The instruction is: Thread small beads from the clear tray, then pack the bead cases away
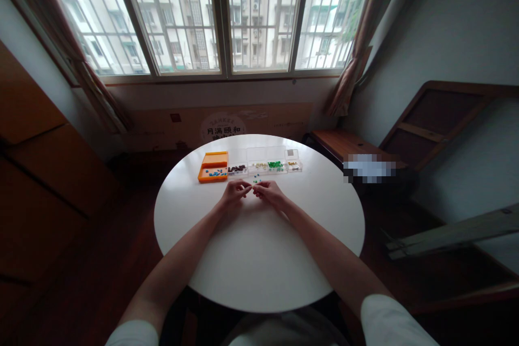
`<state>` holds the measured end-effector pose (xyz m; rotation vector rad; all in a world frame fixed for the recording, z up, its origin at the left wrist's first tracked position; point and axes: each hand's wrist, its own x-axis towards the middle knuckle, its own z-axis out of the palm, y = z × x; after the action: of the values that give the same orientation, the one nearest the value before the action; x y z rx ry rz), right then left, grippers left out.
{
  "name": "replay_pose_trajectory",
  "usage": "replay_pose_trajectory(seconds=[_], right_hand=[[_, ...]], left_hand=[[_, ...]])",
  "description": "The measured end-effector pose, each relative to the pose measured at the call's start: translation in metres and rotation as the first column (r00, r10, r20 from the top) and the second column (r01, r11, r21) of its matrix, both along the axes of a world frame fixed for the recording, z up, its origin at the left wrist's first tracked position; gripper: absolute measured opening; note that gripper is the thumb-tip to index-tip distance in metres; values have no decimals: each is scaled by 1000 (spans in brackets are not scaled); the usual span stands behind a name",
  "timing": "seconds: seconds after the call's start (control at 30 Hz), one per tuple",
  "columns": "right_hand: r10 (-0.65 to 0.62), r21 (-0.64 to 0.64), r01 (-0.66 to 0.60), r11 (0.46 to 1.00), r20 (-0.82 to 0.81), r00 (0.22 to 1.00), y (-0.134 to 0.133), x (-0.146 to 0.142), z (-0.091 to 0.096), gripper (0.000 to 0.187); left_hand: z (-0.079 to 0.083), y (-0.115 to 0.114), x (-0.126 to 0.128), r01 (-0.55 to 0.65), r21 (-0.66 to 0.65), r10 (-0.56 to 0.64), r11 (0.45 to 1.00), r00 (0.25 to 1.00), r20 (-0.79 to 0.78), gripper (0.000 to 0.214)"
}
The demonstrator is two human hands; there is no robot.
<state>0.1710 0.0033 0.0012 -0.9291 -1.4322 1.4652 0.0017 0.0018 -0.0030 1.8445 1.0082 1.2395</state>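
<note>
My left hand [236, 190] and my right hand [267, 192] meet fingertip to fingertip over the white table. Each is closed in a pinch, and whatever lies between the fingers is too small to make out. Just beyond them a few loose green and blue beads [256, 179] lie on the tabletop. Behind the left hand stands an open orange box [214, 177] with blue beads inside. Beside it, clear plastic boxes hold dark brown beads [237, 168], pale yellow beads [260, 166], green beads [275, 165] and gold-coloured pieces [292, 164].
The round white table [259, 259] reaches close to my body. A wooden bench [344, 143] stands at the right, with a blurred-out item on it. A flat printed carton [259, 116] leans under the barred window, and an orange-brown cabinet [36, 189] is at the left.
</note>
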Motion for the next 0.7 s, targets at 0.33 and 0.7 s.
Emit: replay_pose_trajectory(seconds=[0.33,0.7], right_hand=[[-13,-4,13,1000,4,1000,-3,-2,4,25],[-8,-28,8,1000,-3,1000,-1,-1,2,24]], left_hand=[[-1,-1,0,14,-6,-14,1000,1000,6,33],[-3,1,-1,18,-9,-18,1000,1000,21,32]])
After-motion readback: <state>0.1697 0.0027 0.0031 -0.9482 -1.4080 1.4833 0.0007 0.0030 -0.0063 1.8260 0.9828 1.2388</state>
